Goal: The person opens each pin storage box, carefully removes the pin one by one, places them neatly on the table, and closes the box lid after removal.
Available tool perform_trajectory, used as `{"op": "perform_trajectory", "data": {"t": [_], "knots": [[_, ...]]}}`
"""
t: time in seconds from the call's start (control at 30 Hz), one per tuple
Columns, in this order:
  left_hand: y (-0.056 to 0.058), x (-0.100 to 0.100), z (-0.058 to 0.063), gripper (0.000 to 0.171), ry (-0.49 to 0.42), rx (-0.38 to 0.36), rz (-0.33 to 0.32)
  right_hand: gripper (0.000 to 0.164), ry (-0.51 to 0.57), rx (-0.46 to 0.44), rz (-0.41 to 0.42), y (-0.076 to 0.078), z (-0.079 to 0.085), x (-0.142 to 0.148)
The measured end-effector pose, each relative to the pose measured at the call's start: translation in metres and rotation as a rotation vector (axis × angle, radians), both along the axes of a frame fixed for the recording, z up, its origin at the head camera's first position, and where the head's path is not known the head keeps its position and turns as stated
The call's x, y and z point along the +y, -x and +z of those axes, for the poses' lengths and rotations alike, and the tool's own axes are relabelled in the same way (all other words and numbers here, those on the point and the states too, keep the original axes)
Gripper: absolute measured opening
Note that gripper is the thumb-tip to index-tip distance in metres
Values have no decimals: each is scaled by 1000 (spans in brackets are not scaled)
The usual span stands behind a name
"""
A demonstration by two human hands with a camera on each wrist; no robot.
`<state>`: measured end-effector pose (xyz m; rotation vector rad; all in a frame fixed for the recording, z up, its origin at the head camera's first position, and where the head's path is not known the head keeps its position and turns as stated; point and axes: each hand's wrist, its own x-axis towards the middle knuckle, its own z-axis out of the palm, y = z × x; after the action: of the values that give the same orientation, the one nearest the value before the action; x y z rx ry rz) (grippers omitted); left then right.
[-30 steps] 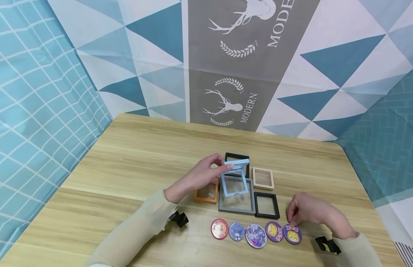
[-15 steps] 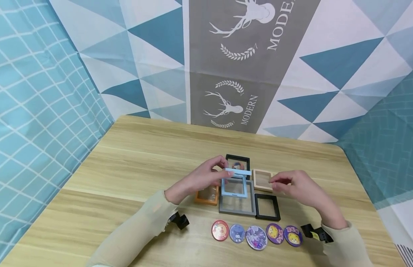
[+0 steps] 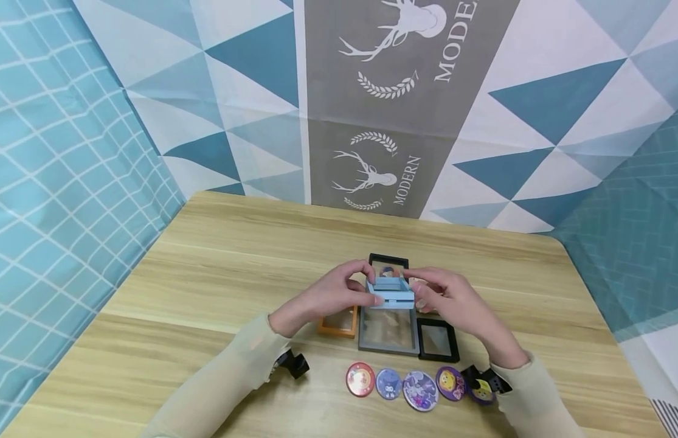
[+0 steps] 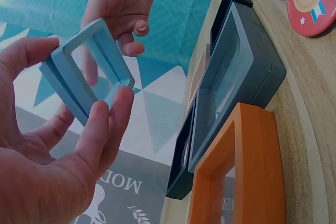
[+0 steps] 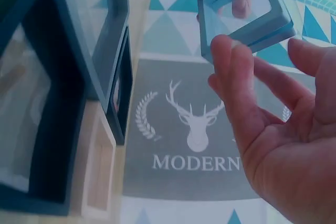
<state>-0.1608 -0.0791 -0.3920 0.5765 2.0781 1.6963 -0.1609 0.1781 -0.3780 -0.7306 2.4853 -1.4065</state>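
A light blue square display frame [image 3: 393,303] is held above the table, its two halves folded together with a thin seam along the edge. My left hand [image 3: 341,287] grips its left side between thumb and fingers. Close to the right side is my right hand [image 3: 456,298]; in the right wrist view its extended fingers [image 5: 231,59] reach the frame's edge, while the thumb stands apart from it. Clear film spans the opening, and I see no badge inside. Beneath it lies a larger grey frame [image 3: 388,351].
Around the grey frame lie an orange frame [image 3: 339,332], a small black frame [image 3: 454,344], a black frame [image 3: 390,258] with a coloured round piece, and a beige frame [image 5: 92,163]. Several round badges, including a red one [image 3: 360,379], form a row nearer me.
My right hand has come from the badges to the blue frame's right side. The blue frame's hinged halves have folded together, and it has tilted in my left hand.
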Motion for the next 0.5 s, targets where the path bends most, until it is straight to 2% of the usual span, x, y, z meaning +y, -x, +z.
{"op": "perform_trajectory", "data": {"t": [0.13,0.33,0.43,0.5], "knots": [[0,0,-1,35,-4,15,-26,35,39,-70,25,0,-1,-3],[-1,0,0,43,-81,-5,-51,46,57,-235,-27,0,-3,-7],[0,1,0,51,-123,-42,-62,48,66,-254,-57,-1,-5,-8],[0,2,0,55,-109,-44,-40,48,80,-256,-87,-1,-6,-8]]}}
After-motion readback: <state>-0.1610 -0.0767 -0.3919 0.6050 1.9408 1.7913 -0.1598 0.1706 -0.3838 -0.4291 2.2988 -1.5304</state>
